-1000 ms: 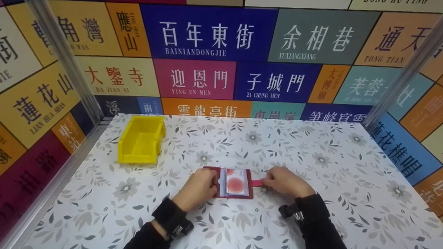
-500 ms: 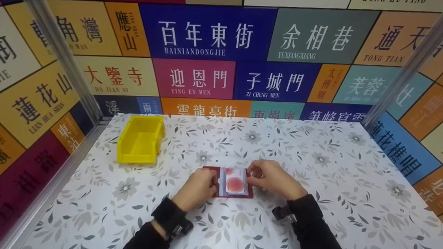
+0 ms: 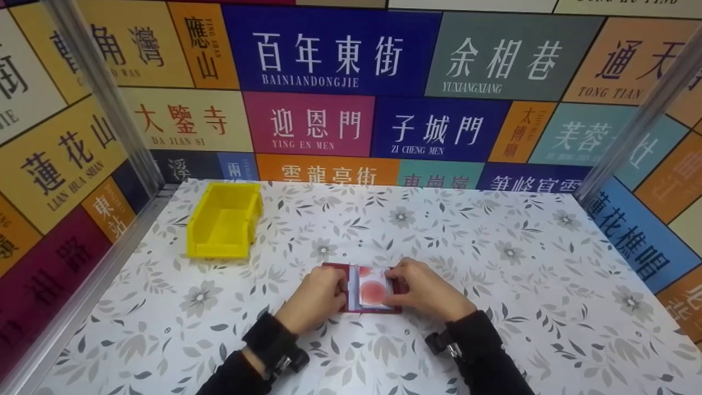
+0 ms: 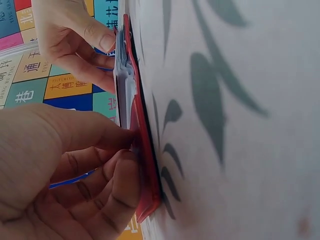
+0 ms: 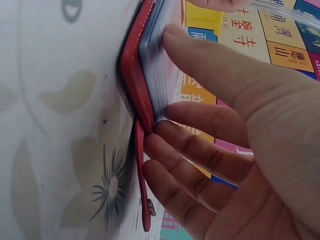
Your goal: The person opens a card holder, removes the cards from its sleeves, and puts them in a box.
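Observation:
A small red card holder point(image 4: 145, 170) lies spread on the table in front of me. Its clear plastic sleeves point(image 5: 159, 65) form a stack on the right side, with a white card point(image 3: 374, 292) bearing red circles on top. My left hand point(image 3: 315, 293) pinches the left cover between thumb and fingers. From the right, my right hand point(image 3: 430, 291) holds the sleeve stack, thumb at the near side and index finger at the far side. A red strap point(image 5: 142, 185) with a metal snap sticks out below the right fingers in the right wrist view.
A yellow open-fronted bin point(image 3: 219, 241) stands at the back left of the table point(image 3: 460, 225), which has a leaf-and-flower cover. Panels with large lettering point(image 3: 329, 55) wall in the back and sides, with metal posts point(image 3: 639, 109) at the corners.
My right hand has let go of the strap and moved left onto the sleeve stack. My left hand stays at the left cover.

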A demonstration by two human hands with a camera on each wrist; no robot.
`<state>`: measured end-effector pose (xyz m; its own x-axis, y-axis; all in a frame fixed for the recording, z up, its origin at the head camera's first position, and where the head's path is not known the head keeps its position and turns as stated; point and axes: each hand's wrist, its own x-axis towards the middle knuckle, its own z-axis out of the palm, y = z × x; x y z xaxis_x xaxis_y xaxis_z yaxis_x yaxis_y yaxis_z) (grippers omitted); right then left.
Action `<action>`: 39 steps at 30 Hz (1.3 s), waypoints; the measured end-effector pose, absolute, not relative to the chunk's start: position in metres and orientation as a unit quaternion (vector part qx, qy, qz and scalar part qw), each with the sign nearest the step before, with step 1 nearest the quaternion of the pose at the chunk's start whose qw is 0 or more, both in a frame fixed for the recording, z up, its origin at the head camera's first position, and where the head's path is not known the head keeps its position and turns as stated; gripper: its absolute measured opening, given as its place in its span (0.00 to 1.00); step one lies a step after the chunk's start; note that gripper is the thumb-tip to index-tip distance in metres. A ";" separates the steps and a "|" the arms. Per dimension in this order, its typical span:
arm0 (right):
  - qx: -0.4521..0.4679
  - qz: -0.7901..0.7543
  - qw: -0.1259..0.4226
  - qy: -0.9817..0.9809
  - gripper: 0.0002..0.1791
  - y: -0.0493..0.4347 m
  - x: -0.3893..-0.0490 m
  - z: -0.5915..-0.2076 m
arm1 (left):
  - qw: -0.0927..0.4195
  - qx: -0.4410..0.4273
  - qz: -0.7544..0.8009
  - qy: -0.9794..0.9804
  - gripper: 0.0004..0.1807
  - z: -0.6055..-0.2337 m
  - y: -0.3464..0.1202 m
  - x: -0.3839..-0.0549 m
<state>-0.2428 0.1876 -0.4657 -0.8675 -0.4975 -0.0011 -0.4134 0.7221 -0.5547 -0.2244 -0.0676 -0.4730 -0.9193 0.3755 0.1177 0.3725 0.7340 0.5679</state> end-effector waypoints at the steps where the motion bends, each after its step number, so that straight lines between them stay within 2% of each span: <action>1: -0.246 -0.280 0.076 0.925 0.32 0.188 -0.243 -0.465 | -0.003 0.202 0.309 0.929 0.07 -0.473 -0.067 -0.224; 6: -0.236 -0.278 0.076 0.928 0.30 0.188 -0.242 -0.464 | -0.026 0.203 0.333 0.921 0.09 -0.473 -0.061 -0.224; 11: -0.232 -0.282 0.076 0.928 0.30 0.189 -0.242 -0.465 | -0.022 0.180 0.366 0.913 0.08 -0.479 -0.057 -0.231; 13: -0.237 -0.282 0.073 0.927 0.30 0.190 -0.242 -0.465 | -0.035 0.179 0.380 0.907 0.08 -0.495 -0.059 -0.241; 18: -0.248 -0.278 0.064 0.926 0.28 0.190 -0.241 -0.467 | -0.026 0.166 0.398 0.902 0.06 -0.516 -0.061 -0.257; 20: -0.249 -0.280 0.067 0.925 0.28 0.189 -0.241 -0.468 | -0.002 0.152 0.404 0.902 0.06 -0.503 -0.060 -0.252; 25: -0.244 -0.284 0.072 0.924 0.30 0.187 -0.241 -0.469 | 0.012 0.137 0.406 0.903 0.08 -0.480 -0.059 -0.239; 30: -0.243 -0.272 0.066 0.929 0.30 0.186 -0.240 -0.469 | 0.007 0.128 0.399 0.908 0.12 -0.476 -0.056 -0.237; 39: -0.243 -0.269 0.062 0.930 0.31 0.187 -0.240 -0.469 | 0.039 0.101 0.411 0.905 0.11 -0.478 -0.051 -0.240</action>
<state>-0.2397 0.1871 -0.4690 -0.8739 -0.4858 0.0146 -0.4187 0.7372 -0.5304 -0.2399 -0.0508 -0.4784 -0.9767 0.2142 0.0121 0.1501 0.6420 0.7519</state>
